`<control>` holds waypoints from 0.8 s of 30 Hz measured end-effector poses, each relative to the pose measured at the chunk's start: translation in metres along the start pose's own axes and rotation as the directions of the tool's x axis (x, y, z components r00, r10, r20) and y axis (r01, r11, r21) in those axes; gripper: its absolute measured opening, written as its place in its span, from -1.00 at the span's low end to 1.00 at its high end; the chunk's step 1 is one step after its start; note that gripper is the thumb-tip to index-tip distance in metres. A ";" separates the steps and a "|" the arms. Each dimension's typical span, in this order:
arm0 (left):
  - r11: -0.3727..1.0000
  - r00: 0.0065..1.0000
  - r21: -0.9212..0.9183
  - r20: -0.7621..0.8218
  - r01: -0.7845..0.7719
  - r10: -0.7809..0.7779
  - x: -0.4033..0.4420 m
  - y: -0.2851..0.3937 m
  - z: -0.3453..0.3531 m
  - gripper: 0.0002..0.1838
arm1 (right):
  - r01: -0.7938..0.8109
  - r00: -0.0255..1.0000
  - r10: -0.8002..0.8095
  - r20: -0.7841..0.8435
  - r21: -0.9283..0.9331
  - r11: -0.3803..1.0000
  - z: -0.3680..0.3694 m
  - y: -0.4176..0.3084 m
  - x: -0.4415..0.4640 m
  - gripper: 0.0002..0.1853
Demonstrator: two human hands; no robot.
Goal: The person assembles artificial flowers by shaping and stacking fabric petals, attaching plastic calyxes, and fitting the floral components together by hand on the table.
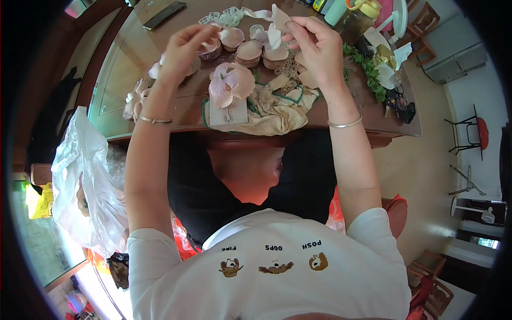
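Observation:
Over the table's far middle, my right hand [319, 47] pinches a thin, pale, petal-like piece [279, 20] between thumb and fingers. My left hand [186, 52] is closed at the fingertips above the petals on the left; whether something small is in it I cannot make out. Between my forearms lies a pale pink-lilac artificial flower [232, 84] on a white square tile [228, 114]. A stained cream cloth with green edging [282, 111] lies under and beside the tile. Beyond the flower are stacks of pale round petals [248, 53], near both hands.
White openwork pieces [226, 17] lie at the back, with a phone [164, 15] at far left. A lidded jar [358, 21], green leafy stems [373, 80] and dark glasses [397, 101] line the right side. Left of me hangs a clear plastic bag [88, 176].

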State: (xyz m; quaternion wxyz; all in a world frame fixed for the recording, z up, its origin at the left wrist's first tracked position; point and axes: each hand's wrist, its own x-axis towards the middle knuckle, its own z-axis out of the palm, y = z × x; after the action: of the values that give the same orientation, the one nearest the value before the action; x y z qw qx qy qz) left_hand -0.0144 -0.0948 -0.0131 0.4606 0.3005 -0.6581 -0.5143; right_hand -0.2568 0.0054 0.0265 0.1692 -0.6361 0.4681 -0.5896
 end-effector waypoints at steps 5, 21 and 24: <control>0.974 0.982 -0.136 0.075 0.181 -0.172 -0.047 0.059 -0.008 -0.68 | 0.157 0.984 -0.148 0.098 -0.090 0.984 -0.004 -0.025 -0.015 -0.83; 0.850 0.953 -0.492 -0.122 0.186 -0.279 -0.118 0.059 0.061 -0.84 | 0.561 0.812 -0.482 0.330 -0.214 0.799 0.016 -0.055 -0.072 -0.75; 0.853 0.957 -0.503 -0.151 0.140 -0.246 -0.133 0.062 0.072 -0.85 | 0.194 0.948 -0.168 0.272 -0.070 0.979 0.016 -0.054 -0.074 -0.73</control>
State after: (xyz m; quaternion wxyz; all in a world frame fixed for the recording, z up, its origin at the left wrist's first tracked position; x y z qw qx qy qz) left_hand -0.0227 0.0673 0.0037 0.5339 0.2922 -0.4213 -0.6723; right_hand -0.2105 0.0864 0.0200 0.1446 -0.7567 0.4088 -0.4892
